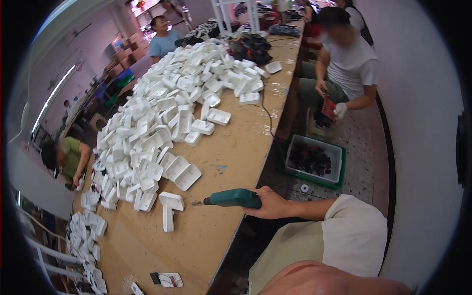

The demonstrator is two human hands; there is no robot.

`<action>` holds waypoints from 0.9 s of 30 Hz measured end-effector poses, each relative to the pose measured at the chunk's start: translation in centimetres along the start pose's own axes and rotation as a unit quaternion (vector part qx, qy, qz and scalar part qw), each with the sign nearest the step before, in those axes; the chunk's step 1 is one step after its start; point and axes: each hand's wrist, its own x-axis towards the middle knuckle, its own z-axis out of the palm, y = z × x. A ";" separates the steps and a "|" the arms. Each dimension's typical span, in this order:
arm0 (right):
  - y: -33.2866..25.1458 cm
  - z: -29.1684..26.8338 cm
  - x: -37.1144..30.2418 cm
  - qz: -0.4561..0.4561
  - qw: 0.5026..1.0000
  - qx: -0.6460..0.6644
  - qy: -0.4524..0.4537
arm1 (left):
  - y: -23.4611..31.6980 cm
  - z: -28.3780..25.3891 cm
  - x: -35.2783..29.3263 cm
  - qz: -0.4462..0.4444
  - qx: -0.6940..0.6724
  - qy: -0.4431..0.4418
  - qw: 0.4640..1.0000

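Observation:
My right hand (268, 201) is closed around a green electric screwdriver (233, 198). The tool lies level over the table, its bit pointing left toward a pair of small white plastic housings (172, 202). A gap separates the bit from those housings, so nothing is being driven. Behind them spreads a large heap of similar white housings (162, 110). Near the lower edge, one white housing (172, 280) holds wires, with a black block (156, 278) beside it. My left hand does not show.
The brown tabletop (211, 169) carries a dark cable (268, 115) near its right edge. Beyond that edge, a person (349, 64) holds a red and black part (327, 109) above a grey crate (337, 160) of dark pieces. Another person (73, 157) works at the left.

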 end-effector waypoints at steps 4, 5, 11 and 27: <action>-0.1 0.5 0.0 -0.028 0.999 -0.016 0.034 | -0.4 0.0 0.8 0.004 0.043 -0.050 0.998; 0.4 0.4 0.5 -0.038 0.998 -0.024 0.039 | -0.6 0.3 0.4 -0.006 0.049 -0.048 0.998; 1.4 -0.5 0.1 0.026 0.979 -0.080 0.187 | 4.6 5.9 -6.6 0.102 -0.021 0.067 0.992; 3.4 -1.4 -0.7 0.093 0.986 0.069 0.123 | 2.1 5.6 10.0 0.162 0.731 0.251 0.613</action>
